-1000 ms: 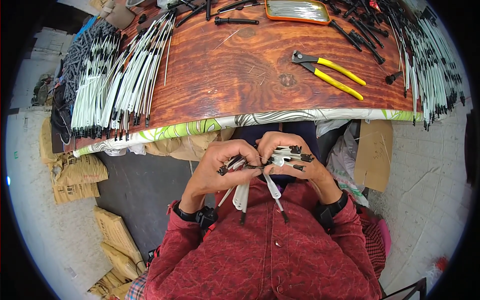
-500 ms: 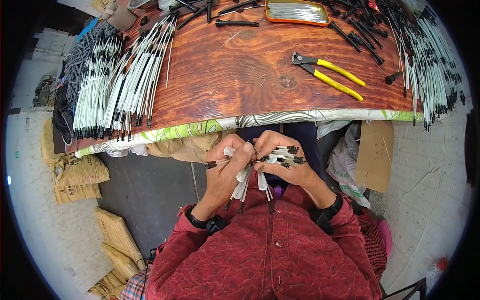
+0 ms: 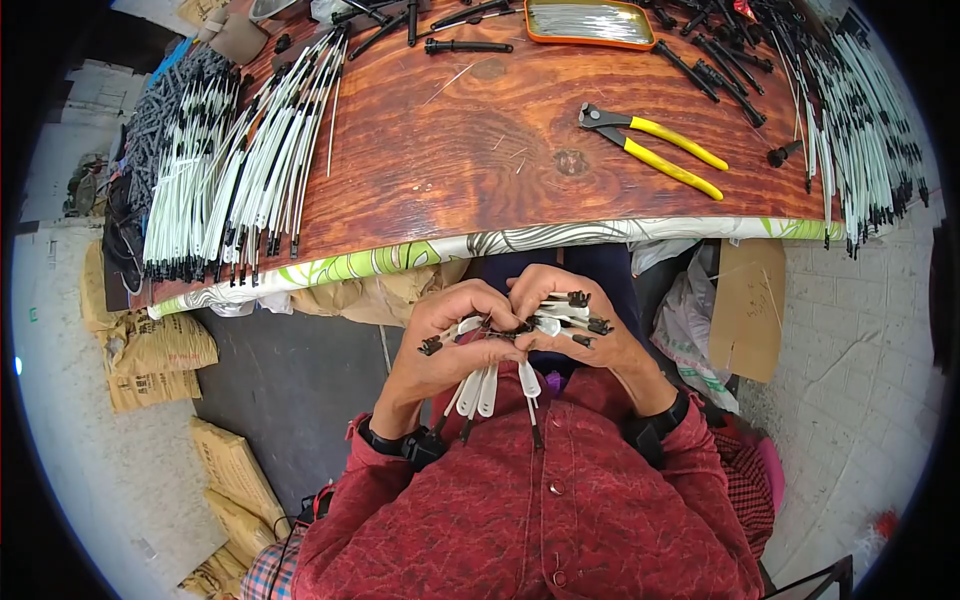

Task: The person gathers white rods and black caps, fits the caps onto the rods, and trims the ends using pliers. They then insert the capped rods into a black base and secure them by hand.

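Observation:
My left hand (image 3: 440,345) and my right hand (image 3: 608,343) meet in front of my chest, just off the table's near edge. Both are closed on a bunch of thin white ribs (image 3: 487,392) with black tips and flat, holed white parts. Their fingertips come together at a small dark centre, mostly covered by the fingers. Several ribs hang below the hands, and others stick out over the right palm and beside the left fingers. Whether a thin wire is held there, I cannot tell.
On the wooden table (image 3: 430,150) lie end cutters (image 3: 660,150) with yellow handles and an orange-rimmed tray (image 3: 590,42) of thin wires. Rib bundles flank it at left (image 3: 270,160) and right (image 3: 870,130). Black tubes (image 3: 468,46) lie along the back. Brown sacks (image 3: 160,355) stand at left.
My left thumb has moved down from the top to below the centre, and the left fingers now curl over it. The hanging ribs have shifted. A fine wire seen between the fingers no longer shows clearly.

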Demonstrator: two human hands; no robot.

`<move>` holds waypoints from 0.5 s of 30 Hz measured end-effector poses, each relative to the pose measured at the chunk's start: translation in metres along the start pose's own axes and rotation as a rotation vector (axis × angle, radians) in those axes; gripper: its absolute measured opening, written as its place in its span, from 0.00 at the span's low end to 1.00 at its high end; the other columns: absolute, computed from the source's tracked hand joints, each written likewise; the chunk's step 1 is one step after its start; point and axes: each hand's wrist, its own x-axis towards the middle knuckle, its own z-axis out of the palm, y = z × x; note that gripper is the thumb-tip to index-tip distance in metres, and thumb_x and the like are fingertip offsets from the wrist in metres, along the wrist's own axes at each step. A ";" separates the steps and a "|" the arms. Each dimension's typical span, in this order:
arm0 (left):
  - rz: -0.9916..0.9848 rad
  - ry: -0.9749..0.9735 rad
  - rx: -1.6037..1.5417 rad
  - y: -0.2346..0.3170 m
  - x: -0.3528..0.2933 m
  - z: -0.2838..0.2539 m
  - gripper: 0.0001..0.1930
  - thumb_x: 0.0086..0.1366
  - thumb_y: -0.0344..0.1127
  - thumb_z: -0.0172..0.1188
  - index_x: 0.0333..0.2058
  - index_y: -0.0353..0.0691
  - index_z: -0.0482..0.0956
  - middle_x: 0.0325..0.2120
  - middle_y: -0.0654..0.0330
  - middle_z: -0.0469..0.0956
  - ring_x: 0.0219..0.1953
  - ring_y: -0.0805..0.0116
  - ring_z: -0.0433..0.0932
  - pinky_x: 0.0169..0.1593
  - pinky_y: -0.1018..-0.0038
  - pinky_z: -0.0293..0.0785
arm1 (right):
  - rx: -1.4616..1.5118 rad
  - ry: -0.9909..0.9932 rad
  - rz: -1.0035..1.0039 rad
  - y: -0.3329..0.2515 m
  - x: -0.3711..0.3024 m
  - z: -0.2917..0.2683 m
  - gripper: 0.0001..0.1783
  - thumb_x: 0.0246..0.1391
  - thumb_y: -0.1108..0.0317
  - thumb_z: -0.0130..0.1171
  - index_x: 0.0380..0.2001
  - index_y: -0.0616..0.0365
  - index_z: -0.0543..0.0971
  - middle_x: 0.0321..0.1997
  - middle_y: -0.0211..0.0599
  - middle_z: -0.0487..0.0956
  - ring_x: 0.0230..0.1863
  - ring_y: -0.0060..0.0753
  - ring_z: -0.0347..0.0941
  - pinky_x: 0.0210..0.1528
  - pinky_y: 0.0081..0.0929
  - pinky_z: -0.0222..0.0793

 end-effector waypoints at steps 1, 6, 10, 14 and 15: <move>0.026 -0.018 0.026 0.002 0.001 0.000 0.13 0.50 0.27 0.75 0.35 0.35 0.82 0.35 0.60 0.79 0.38 0.71 0.77 0.43 0.75 0.71 | -0.002 -0.026 0.002 0.000 0.000 -0.002 0.17 0.46 0.71 0.75 0.36 0.58 0.77 0.41 0.31 0.76 0.42 0.23 0.73 0.44 0.23 0.67; 0.074 -0.062 0.096 0.005 0.004 -0.004 0.14 0.50 0.26 0.74 0.38 0.37 0.85 0.33 0.61 0.80 0.36 0.71 0.78 0.41 0.75 0.72 | 0.035 -0.078 0.003 -0.003 -0.001 -0.011 0.24 0.44 0.68 0.77 0.43 0.58 0.76 0.48 0.32 0.75 0.49 0.27 0.72 0.52 0.25 0.67; 0.073 -0.098 0.109 0.011 0.006 -0.008 0.14 0.51 0.27 0.74 0.38 0.37 0.86 0.33 0.60 0.81 0.36 0.70 0.78 0.41 0.74 0.72 | 0.147 -0.164 0.058 -0.009 0.000 -0.016 0.36 0.42 0.57 0.79 0.52 0.58 0.73 0.52 0.38 0.73 0.58 0.36 0.70 0.68 0.40 0.58; 0.100 -0.142 0.102 0.006 0.006 -0.012 0.13 0.51 0.27 0.73 0.38 0.37 0.86 0.33 0.60 0.81 0.36 0.69 0.78 0.42 0.74 0.72 | 0.329 -0.193 0.038 -0.007 0.002 -0.019 0.45 0.37 0.63 0.79 0.59 0.63 0.70 0.59 0.37 0.71 0.63 0.34 0.67 0.68 0.34 0.58; 0.113 -0.158 0.097 0.006 0.007 -0.012 0.13 0.51 0.27 0.73 0.38 0.37 0.86 0.33 0.60 0.81 0.36 0.69 0.79 0.42 0.74 0.72 | 0.406 -0.191 0.045 -0.008 0.002 -0.019 0.44 0.39 0.56 0.78 0.58 0.62 0.70 0.59 0.39 0.71 0.63 0.35 0.67 0.67 0.36 0.58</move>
